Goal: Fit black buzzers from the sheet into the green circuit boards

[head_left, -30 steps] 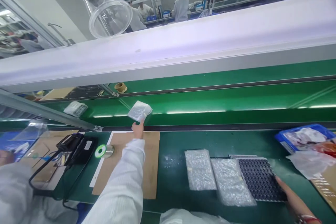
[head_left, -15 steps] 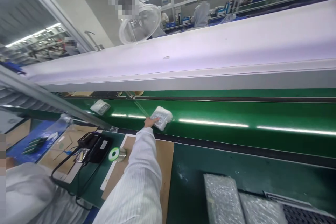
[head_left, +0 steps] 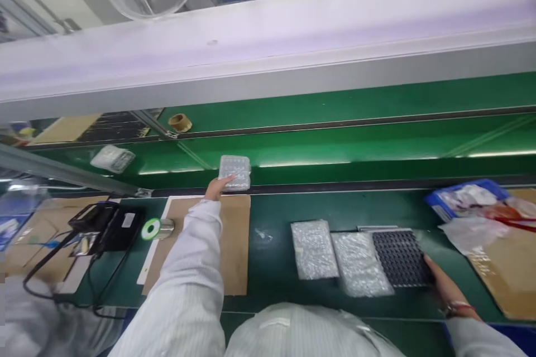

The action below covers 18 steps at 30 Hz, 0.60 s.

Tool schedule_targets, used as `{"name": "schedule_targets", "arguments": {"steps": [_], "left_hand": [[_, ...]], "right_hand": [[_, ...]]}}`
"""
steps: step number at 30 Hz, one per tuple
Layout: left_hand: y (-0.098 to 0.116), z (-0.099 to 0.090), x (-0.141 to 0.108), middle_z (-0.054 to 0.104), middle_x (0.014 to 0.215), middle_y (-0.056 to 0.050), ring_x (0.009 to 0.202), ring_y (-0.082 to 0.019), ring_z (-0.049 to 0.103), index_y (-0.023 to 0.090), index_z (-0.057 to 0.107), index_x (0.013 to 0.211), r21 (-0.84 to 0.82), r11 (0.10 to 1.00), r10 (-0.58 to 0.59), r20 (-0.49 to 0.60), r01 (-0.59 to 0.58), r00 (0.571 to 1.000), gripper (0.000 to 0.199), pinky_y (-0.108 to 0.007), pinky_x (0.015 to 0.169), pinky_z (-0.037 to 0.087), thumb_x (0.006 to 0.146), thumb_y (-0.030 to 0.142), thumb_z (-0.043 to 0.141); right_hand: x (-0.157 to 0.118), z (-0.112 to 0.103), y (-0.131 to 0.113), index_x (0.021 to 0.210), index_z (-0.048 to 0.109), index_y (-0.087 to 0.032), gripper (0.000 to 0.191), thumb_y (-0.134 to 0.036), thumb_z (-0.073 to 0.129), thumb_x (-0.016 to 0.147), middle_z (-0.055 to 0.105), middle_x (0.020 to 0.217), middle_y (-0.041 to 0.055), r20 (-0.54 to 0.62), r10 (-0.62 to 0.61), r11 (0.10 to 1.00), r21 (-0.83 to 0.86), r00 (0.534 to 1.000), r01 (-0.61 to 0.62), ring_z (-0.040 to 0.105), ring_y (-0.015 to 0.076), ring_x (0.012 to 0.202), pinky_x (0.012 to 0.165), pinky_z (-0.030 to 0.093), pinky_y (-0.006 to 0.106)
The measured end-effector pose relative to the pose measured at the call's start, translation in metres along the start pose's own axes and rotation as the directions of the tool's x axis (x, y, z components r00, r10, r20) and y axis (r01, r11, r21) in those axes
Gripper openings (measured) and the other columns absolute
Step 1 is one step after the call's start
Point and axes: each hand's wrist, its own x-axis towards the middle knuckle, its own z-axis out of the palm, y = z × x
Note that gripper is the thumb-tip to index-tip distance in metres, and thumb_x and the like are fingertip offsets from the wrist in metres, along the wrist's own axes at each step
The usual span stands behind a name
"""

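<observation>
My left hand [head_left: 218, 187] reaches forward and grips the near left part of a clear bubble-wrapped packet [head_left: 235, 172], at the near edge of the green belt [head_left: 318, 150]. At the right, my right hand [head_left: 444, 281] lies against the right edge of a black grid-patterned tray [head_left: 400, 257]; its fingertips are partly hidden. Two bubble-wrapped packs lie left of that tray: one [head_left: 360, 263] beside it, the other [head_left: 314, 249] farther left. A brown board [head_left: 234, 245] lies under my left forearm.
A solder spool [head_left: 157, 228] and a black device [head_left: 125, 226] with cables stand at the left. Another wrapped packet [head_left: 113, 159] lies on the belt. A blue box [head_left: 469, 198] sits at the right. A long light housing [head_left: 268, 67] crosses above the belt.
The view has turned right and down. The packet in my left hand has come nearer the belt's close edge and straightened. My right hand and the black tray have come into fuller view.
</observation>
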Motion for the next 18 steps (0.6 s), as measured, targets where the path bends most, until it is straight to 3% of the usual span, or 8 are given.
{"name": "schedule_targets", "arguments": {"steps": [4, 8, 14, 18], "left_hand": [[-0.015, -0.007, -0.036, 0.061, 0.111, -0.008, 0.095, -0.018, 0.061, 0.014, 0.057, 0.11, -0.089, 0.996, 0.001, 0.054, 0.003, 0.999, 0.031, -0.039, 0.081, 0.052, 0.084, 0.031, 0.058], [-0.056, -0.006, -0.098, 0.063, 0.114, -0.01, 0.098, -0.019, 0.062, 0.014, 0.056, 0.114, -0.096, 0.995, 0.006, 0.131, 0.007, 0.991, 0.037, -0.039, 0.086, 0.051, 0.081, 0.03, 0.062], [-0.133, 0.052, -0.196, 0.067, 0.111, -0.012, 0.103, -0.026, 0.062, 0.015, 0.061, 0.107, 0.142, 0.989, 0.002, 0.224, -0.035, 0.975, 0.044, -0.036, 0.089, 0.049, 0.073, 0.041, 0.067], [-0.144, 0.072, -0.215, 0.067, 0.109, -0.014, 0.11, -0.034, 0.057, 0.015, 0.064, 0.103, 0.42, 0.9, 0.023, 0.226, -0.119, 0.974, 0.051, -0.041, 0.095, 0.043, 0.067, 0.051, 0.066]], "right_hand": [[0.013, -0.005, 0.011, 0.078, 0.063, -0.022, 0.017, -0.033, 0.051, 0.081, 0.064, 0.099, 0.0129, -0.012, 0.07, 0.991, 0.116, 0.998, -0.068, 0.054, 0.0234, 0.11, 0.102, 0.037, 0.03], [0.019, -0.004, 0.021, 0.083, 0.064, -0.02, 0.017, -0.032, 0.057, 0.073, 0.066, 0.1, 0.0071, 0.001, 0.027, 0.984, 0.178, 1.0, -0.027, 0.053, 0.0222, 0.111, 0.108, 0.03, 0.032], [0.022, -0.007, 0.032, 0.083, 0.063, -0.018, 0.02, -0.035, 0.063, 0.072, 0.066, 0.097, 0.0054, 0.0, -0.035, 0.973, 0.227, 0.999, 0.034, 0.054, 0.022, 0.109, 0.108, 0.03, 0.032], [0.026, -0.004, 0.032, 0.083, 0.064, -0.016, 0.017, -0.033, 0.063, 0.078, 0.066, 0.095, 0.0055, 0.007, -0.053, 0.972, 0.228, 0.999, 0.05, 0.056, 0.0219, 0.106, 0.107, 0.033, 0.035]]}}
